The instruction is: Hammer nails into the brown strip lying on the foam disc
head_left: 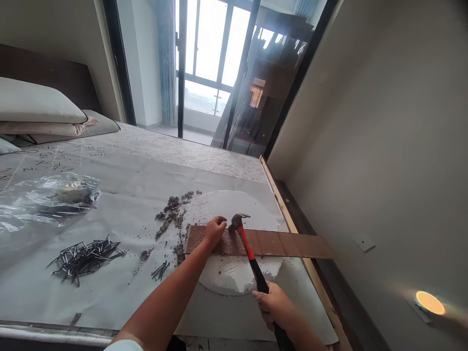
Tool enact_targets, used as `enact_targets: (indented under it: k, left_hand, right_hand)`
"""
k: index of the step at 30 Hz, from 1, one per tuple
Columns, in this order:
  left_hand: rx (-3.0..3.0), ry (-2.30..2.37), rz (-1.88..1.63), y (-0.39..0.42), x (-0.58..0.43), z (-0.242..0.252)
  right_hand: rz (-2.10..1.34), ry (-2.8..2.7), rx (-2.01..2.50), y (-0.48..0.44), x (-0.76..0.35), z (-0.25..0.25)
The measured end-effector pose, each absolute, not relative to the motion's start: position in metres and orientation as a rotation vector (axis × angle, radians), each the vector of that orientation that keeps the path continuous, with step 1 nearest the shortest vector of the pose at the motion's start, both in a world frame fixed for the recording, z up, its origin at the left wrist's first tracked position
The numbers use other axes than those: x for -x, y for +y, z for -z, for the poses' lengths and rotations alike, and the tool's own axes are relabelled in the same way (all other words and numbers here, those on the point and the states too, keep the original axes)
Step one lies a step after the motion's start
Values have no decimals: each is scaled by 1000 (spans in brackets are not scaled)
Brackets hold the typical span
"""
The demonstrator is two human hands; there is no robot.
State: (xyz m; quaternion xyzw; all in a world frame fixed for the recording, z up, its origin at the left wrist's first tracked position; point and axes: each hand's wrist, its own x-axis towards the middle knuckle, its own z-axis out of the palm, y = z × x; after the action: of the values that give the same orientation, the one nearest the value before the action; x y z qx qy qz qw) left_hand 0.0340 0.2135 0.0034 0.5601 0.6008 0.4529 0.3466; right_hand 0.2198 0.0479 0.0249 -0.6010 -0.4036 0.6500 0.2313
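Observation:
My right hand [272, 303] grips the black lower handle of a claw hammer [247, 243], whose upper handle is red. The hammer's head is over a long brown board [285, 243], close to the fingertips of my left hand [215, 229]. That hand is closed in a pinch at the board's left part, where rows of small dark marks or holes show. What the pinched fingers hold is hidden or too small to make out. The board lies across a white round slab [234, 277] with a rough surface.
A heap of nails [87, 258] and a few loose nails [160, 271] lie to the left. Grey crumbled rubble [168, 214] borders the slab. Farther left is a clear plastic bag [51, 200]. A wooden rail [281, 200] edges the bed at right, near the wall [383, 146].

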Motion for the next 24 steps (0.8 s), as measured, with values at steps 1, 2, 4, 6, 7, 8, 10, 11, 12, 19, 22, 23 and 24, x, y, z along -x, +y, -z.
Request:
enact_targets:
  k: [1, 2, 4, 6, 7, 8, 10, 11, 12, 19, 22, 23, 24]
  left_hand:
    - [-1440, 1533, -1178, 214, -34, -4]
    - [-1406, 1498, -1188, 213, -33, -4]
    - [-1291, 1401, -1239, 212, -31, -8]
    - [-1162, 1304, -1340, 209, -25, -15]
    - [-1110, 1267, -1402, 207, -21, -20]
    - [-1073, 1245, -1462, 204, -16, -25]
    - [-1041, 1255, -1570, 194, -1, -34]
    - [-1052, 1284, -1608, 187, 9, -38]
    - [-1078, 1329, -1632, 179, 20, -40]
    - [-1434, 2080, -1323, 109, 101, -18]
    - [-1635, 2321, -612, 93, 122, 3]
    - [-1682, 2333, -397, 91, 125, 9]
    - [-1721, 2324, -241, 89, 128, 14]
  right_hand:
    - [-1820, -1042, 1585, 44, -216, -23]
    - [-1846, -972, 1512, 40, -211, -21]
    - [-1870, -836, 1361, 35, -199, -21]
    - [-1918, -711, 1227, 34, -187, -26]
    - [-1951, -658, 1164, 36, -183, -29]
    - [-1995, -611, 1101, 38, -179, -33]
    - [-2095, -510, 968, 42, -175, -36]
    - [-2140, -462, 908, 44, -174, -36]
    - [-2175, -420, 852, 45, -174, -34]
    - [-2351, -275, 576, 45, -193, -11]
    - [-2386, -193, 474, 45, -205, -8]
    - [-2389, -166, 444, 45, -209, -7]
    - [-2391, -141, 416, 45, -212, -7]
